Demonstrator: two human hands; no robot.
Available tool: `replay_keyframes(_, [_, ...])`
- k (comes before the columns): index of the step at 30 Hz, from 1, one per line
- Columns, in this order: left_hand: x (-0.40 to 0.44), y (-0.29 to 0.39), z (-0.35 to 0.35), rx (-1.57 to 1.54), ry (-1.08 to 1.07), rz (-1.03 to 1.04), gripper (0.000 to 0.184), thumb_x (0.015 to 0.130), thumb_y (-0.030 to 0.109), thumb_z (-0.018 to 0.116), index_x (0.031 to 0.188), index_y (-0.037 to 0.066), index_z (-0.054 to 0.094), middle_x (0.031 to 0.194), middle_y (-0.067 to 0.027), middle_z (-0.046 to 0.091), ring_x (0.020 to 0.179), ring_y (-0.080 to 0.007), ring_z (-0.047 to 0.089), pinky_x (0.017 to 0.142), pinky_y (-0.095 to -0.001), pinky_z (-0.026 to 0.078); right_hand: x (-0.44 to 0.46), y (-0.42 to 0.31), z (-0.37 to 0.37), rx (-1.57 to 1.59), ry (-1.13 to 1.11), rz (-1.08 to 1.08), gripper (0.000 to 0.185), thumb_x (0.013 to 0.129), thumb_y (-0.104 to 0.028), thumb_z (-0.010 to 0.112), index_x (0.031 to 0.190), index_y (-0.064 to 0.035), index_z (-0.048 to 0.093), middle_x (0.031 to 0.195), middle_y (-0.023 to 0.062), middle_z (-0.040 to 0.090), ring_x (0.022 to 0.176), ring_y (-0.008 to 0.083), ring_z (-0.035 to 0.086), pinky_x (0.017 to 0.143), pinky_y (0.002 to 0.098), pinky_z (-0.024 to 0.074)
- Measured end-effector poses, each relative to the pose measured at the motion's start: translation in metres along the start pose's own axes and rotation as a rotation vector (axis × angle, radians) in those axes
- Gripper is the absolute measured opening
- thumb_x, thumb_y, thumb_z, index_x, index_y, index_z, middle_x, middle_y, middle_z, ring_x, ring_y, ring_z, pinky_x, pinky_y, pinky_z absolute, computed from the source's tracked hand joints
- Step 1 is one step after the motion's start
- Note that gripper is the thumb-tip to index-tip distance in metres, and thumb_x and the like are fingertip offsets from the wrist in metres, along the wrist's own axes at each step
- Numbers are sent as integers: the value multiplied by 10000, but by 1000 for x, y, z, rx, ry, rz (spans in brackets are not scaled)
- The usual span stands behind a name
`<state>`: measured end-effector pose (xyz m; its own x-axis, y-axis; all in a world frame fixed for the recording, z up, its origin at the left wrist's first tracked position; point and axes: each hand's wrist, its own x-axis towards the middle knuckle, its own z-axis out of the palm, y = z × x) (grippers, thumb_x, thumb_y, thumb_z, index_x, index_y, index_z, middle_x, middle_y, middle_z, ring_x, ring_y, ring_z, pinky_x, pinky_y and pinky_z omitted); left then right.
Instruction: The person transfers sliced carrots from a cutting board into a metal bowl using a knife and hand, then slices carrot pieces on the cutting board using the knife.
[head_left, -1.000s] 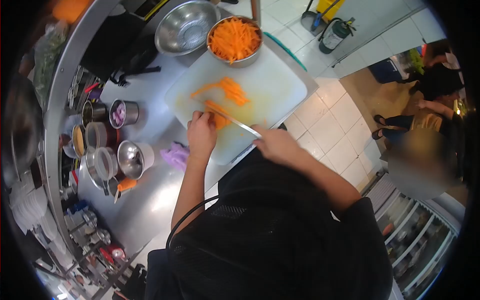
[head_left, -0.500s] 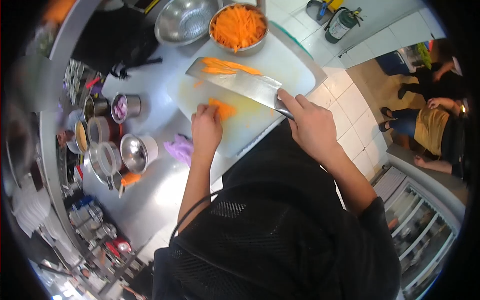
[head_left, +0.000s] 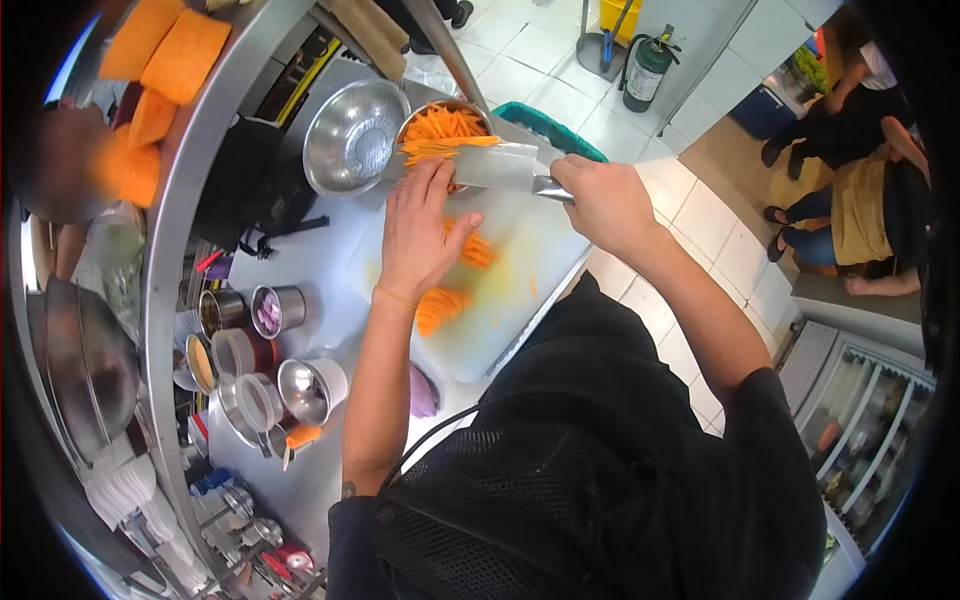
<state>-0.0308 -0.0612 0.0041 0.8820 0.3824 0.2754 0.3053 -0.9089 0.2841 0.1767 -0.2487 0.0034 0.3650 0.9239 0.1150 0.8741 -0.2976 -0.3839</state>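
My right hand (head_left: pixel 612 203) grips the handle of a wide-bladed knife (head_left: pixel 500 167). The blade lies flat at the near rim of a metal bowl heaped with orange strips (head_left: pixel 445 123), and more strips rest along the blade. My left hand (head_left: pixel 425 232) has its fingers spread, fingertips at the blade's lower edge near those strips. On the white cutting board (head_left: pixel 510 290) below, a small pile of strips (head_left: pixel 475 250) sits beside my left thumb, with sliced orange pieces (head_left: pixel 438 310) nearer me.
An empty metal bowl (head_left: pixel 356 137) stands left of the filled one. Metal pots and tubs, one with purple pieces (head_left: pixel 278 311), stand at the left. A purple cloth or bag (head_left: pixel 423 392) lies below the board. Other people are at the right and far left.
The knife, with strips on it, has moved from over the board to the bowl. My left hand has left the sliced pieces, opened and moved up to the blade. The view has shifted.
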Motion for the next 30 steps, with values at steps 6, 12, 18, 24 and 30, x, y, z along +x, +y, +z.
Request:
replay_keyframes(6, [39, -29, 9, -7, -141, 91, 783, 964, 492, 662, 1554, 17, 463, 1596, -201, 470, 1494, -373, 418, 1228, -508, 314, 19, 40, -5, -40, -20, -115, 199, 841, -106, 715, 1028, -98, 647, 964, 82, 680, 836, 344, 697, 724, 471, 561])
replay_keyframes(12, [39, -46, 10, -415, -176, -53, 815, 948, 474, 683, 1579, 20, 438, 1642, -201, 430, 1530, -392, 383, 1227, -518, 316, 40, 66, -9, -6, -142, -178, 238, 820, -100, 730, 1047, -88, 659, 1013, 69, 696, 876, 335, 712, 716, 470, 573])
replay_keyframes(18, [35, 14, 4, -118, -287, 129, 879, 945, 558, 668, 1631, 86, 385, 1673, -132, 414, 1573, -412, 304, 1265, -536, 256, 50, 61, -11, -10, -155, -255, 235, 787, -98, 731, 1006, -94, 647, 953, 65, 666, 865, 319, 706, 723, 472, 569])
replay_keyframes(24, [26, 1, 13, 44, -348, 143, 1048, 901, 612, 668, 1698, 116, 203, 1716, -122, 337, 1607, -409, 208, 1278, -606, 132, 18, 62, -13, -67, -36, -217, 237, 764, -51, 715, 970, -107, 611, 906, 54, 629, 841, 286, 682, 739, 436, 554])
replay_keyframes(30, [19, -40, 30, 67, -288, -35, 988, 950, 587, 641, 1700, 116, 201, 1741, -97, 287, 1624, -409, 148, 1288, -609, 61, -36, 77, -43, -181, 6, -70, 256, 738, -35, 720, 954, -114, 607, 891, 69, 618, 817, 301, 673, 716, 442, 534])
